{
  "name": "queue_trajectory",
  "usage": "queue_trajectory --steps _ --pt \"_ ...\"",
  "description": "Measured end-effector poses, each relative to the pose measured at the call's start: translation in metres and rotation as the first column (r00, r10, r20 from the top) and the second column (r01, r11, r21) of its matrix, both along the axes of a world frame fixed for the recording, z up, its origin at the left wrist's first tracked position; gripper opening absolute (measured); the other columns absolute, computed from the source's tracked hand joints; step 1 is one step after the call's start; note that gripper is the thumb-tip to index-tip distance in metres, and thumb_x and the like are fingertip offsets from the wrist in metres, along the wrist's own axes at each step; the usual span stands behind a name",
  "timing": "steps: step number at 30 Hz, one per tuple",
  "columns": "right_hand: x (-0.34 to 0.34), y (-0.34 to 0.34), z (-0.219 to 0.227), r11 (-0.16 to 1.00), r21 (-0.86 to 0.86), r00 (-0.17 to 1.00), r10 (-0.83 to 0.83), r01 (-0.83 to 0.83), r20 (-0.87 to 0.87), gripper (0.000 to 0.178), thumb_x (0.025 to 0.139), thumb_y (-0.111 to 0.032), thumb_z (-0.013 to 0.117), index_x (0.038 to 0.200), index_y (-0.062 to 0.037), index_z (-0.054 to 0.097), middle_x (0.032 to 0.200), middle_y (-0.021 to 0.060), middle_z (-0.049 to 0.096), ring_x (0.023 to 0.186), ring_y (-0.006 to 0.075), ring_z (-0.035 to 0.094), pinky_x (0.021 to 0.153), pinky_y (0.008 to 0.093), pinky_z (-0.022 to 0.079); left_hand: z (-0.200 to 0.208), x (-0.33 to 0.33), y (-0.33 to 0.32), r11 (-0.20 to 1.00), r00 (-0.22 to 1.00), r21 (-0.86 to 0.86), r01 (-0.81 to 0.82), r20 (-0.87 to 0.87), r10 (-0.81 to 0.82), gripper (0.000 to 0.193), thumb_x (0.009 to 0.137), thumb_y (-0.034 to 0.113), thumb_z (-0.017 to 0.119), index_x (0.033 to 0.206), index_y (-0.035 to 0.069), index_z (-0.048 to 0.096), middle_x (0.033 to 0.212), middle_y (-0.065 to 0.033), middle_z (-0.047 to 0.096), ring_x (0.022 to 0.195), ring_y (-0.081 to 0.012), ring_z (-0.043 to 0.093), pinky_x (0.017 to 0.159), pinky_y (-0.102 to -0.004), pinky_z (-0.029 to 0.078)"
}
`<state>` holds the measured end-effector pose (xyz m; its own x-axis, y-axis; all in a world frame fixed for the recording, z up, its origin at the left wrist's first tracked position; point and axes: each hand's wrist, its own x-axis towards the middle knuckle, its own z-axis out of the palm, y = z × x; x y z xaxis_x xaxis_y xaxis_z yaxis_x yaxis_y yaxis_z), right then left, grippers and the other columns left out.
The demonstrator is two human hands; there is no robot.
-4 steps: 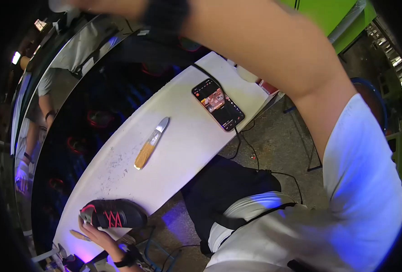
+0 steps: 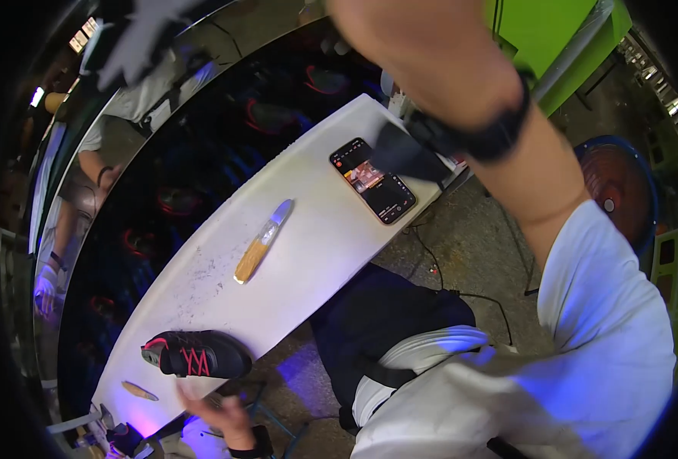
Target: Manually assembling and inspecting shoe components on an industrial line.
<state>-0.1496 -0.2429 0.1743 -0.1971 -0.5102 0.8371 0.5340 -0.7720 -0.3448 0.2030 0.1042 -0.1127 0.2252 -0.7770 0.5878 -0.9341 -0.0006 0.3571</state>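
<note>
A black sports shoe (image 2: 205,356) with red laces lies on its sole at the near-left end of the white table (image 2: 224,306). Below it, apart from it, my left hand (image 2: 220,419) is smeared by motion, its fingers seeming stretched out with nothing in them. My right forearm, with a black watch, crosses the upper right. My right hand (image 2: 423,46) is blurred and cut off by the top edge, so its fingers are hidden. Mid-table lies a knife (image 2: 262,243) with a tan handle and metal blade. A small wooden-looking tool (image 2: 139,391) rests beyond the shoe.
A lit phone (image 2: 373,181) lies at the table's right end, with a dark blurred shape (image 2: 411,153) over its edge. A black conveyor (image 2: 147,283) with red-trimmed shoes runs along the far side. Beyond it, a person's gloved hand (image 2: 46,291) shows. A fan (image 2: 616,195) stands right.
My left hand has let go of the shoe and drawn back toward the lower edge. My right arm has swung from the upper left toward the right.
</note>
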Motion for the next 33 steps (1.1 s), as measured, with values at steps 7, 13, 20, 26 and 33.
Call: queue_trajectory --steps 7,13,20,26,33 --pt "-0.021 0.113 -0.139 0.949 0.302 0.816 0.105 0.089 -0.569 0.021 0.096 -0.02 0.068 0.099 -0.0037 0.057 0.077 0.0054 0.057 0.071 0.0142 0.059 0.067 0.0282 0.048 0.041 -0.035 -0.08 0.946 0.88 0.297 0.133 0.403 -0.251 0.06 0.07 0.03 0.079 0.122 0.008 0.059 0.133 -0.0135 0.059 0.133 -0.0371 0.044 0.119 -0.0643 0.014" --pt "-0.019 0.148 -0.154 0.85 0.513 0.705 0.435 -0.118 -0.56 0.038 0.092 -0.038 0.073 0.091 -0.0026 0.061 0.074 0.0114 0.066 0.062 0.0218 0.063 0.061 0.0328 0.05 0.117 -0.04 -0.097 0.98 0.863 -0.196 0.032 -0.489 -0.126 0.066 0.097 0.06 0.055 0.112 -0.004 0.064 0.102 -0.0147 0.07 0.094 -0.0237 0.068 0.086 -0.0383 0.055" --pt "0.013 0.157 -0.148 0.886 0.375 0.736 0.443 -0.273 -0.512 0.043 0.088 -0.037 0.075 0.076 0.0022 0.062 0.121 0.0229 0.059 0.105 0.0345 0.063 0.089 0.0373 0.05 0.097 -0.143 -0.101 0.945 0.48 -0.3 0.13 -0.815 -0.324 0.069 0.093 0.062 0.053 0.112 -0.004 0.056 0.107 -0.0163 0.062 0.101 -0.028 0.063 0.094 -0.0443 0.052" --pt "-0.004 0.151 -0.156 0.822 0.493 0.655 0.543 -0.286 -0.525 0.041 0.088 -0.035 0.075 0.078 0.0028 0.064 0.116 0.0241 0.064 0.098 0.0359 0.066 0.084 0.0388 0.053 0.127 -0.187 -0.102 0.985 0.855 -0.035 0.17 -0.492 -0.165 0.044 0.084 0.03 0.075 0.109 0.0 0.056 0.119 -0.0156 0.056 0.104 -0.029 0.062 0.094 -0.0439 0.051" --pt "-0.001 0.16 -0.154 0.845 0.473 0.648 0.509 -0.25 -0.567 0.041 0.084 -0.036 0.079 0.076 0.0003 0.062 0.113 0.0234 0.064 0.103 0.0351 0.065 0.082 0.0396 0.052 0.127 -0.201 -0.057 0.977 0.812 -0.118 0.179 -0.543 -0.214 0.068 0.092 0.064 0.059 0.103 -0.002 0.057 0.133 -0.0213 0.048 0.111 -0.0244 0.056 0.096 -0.0366 0.044"
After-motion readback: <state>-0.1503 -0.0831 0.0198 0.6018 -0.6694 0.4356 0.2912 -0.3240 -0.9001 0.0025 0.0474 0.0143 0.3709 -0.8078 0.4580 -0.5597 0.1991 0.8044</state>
